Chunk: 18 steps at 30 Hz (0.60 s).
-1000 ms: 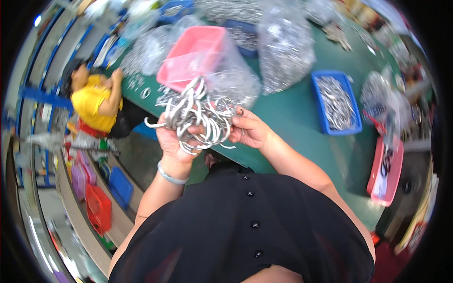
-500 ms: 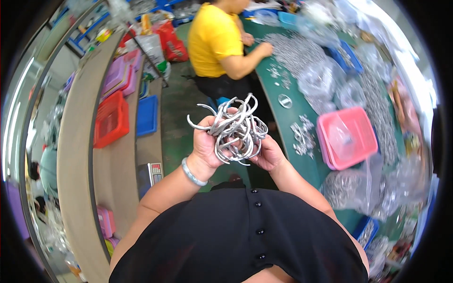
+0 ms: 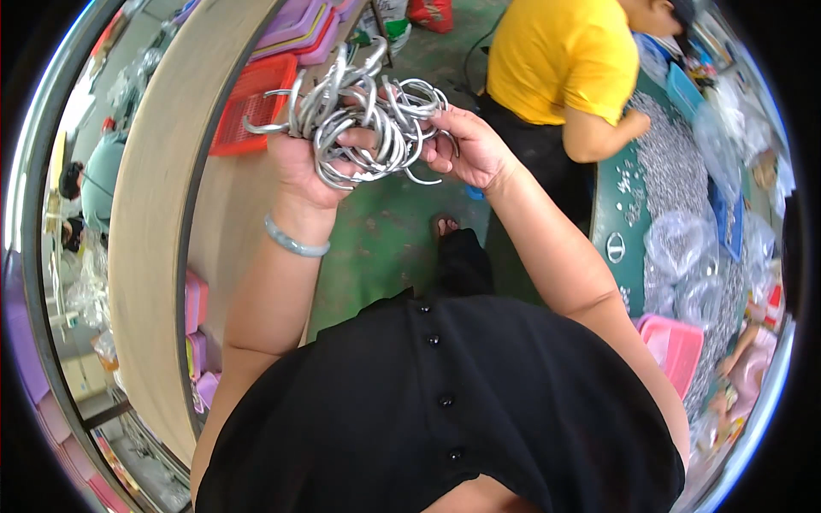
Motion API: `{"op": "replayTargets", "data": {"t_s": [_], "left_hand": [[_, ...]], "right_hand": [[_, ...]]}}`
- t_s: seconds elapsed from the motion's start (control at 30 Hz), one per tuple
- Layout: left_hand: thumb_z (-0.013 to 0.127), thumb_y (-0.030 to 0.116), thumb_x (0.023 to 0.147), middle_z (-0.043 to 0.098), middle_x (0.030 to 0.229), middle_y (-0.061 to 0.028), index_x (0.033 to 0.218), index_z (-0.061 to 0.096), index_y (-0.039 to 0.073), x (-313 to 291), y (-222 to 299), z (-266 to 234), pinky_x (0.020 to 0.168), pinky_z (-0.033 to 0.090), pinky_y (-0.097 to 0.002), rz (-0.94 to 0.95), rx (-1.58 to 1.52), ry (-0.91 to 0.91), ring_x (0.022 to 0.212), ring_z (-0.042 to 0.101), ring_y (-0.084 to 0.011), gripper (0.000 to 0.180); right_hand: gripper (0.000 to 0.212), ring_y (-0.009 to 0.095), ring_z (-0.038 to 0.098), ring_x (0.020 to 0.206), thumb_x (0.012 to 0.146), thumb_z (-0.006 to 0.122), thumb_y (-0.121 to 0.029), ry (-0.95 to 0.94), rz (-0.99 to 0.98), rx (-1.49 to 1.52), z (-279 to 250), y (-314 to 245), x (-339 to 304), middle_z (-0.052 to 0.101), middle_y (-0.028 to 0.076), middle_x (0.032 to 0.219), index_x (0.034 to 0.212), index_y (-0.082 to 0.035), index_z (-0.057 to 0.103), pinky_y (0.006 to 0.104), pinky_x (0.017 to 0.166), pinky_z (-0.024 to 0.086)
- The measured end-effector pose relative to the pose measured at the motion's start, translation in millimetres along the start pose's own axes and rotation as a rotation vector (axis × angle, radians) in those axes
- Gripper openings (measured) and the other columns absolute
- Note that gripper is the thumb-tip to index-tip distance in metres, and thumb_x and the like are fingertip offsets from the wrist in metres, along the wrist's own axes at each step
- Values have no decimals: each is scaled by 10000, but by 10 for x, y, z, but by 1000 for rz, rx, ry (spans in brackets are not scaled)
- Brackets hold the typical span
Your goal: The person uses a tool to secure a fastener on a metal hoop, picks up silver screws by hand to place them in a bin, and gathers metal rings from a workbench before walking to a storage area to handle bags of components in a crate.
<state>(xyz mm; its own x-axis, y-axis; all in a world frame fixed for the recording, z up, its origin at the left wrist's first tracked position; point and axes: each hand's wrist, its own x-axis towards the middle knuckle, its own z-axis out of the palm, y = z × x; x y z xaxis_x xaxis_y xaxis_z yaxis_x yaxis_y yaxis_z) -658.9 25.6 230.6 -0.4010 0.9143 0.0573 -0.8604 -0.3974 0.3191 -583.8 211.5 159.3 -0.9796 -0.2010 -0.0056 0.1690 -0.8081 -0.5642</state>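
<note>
A tangled bunch of curved silver metal hooks (image 3: 363, 120) is held up in front of me, with bent ends sticking out on several sides. My left hand (image 3: 301, 167) supports it from below and the left, the fingers mostly hidden under the metal. A pale bangle (image 3: 293, 237) rings that wrist. My right hand (image 3: 470, 147) grips the right side of the bunch, thumb and fingers closed round its outer pieces. Just behind the bunch, a red plastic basket (image 3: 233, 115) sits on a shelf.
Long wooden shelving (image 3: 145, 256) runs along my left, with pink and purple trays (image 3: 295, 26) on it. A co-worker in a yellow shirt (image 3: 556, 60) works at a green table (image 3: 617, 214) on the right. Small metal parts (image 3: 671, 162), plastic bags (image 3: 680, 244) and a pink basket (image 3: 676, 350) lie there.
I have turned and stepped leftward toward the shelving. Both hands have carried the metal bunch up and left, near the red basket. The green table has shifted right in view.
</note>
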Motion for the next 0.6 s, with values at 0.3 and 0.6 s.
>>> {"op": "replayTargets", "data": {"t_s": [0.3,0.6], "left_hand": [[451,361,816,565,902,-137,991,532,-28,390,293,-257,359,385,-234,299,-41,312,597,494,-182,435],[478,311,817,445,1157,-240,1188,409,-91,683,539,-533,391,297,-214,304,130,223,696,538,-146,551]], "right_hand": [[157,95,511,571,856,540,-196,-201,167,-66,-580,-309,873,575,77,903,910,-49,519,178,413,378],[173,89,516,591,783,568,6,-312,233,-49,-889,-537,1262,542,60,899,930,-53,499,171,434,351]]}}
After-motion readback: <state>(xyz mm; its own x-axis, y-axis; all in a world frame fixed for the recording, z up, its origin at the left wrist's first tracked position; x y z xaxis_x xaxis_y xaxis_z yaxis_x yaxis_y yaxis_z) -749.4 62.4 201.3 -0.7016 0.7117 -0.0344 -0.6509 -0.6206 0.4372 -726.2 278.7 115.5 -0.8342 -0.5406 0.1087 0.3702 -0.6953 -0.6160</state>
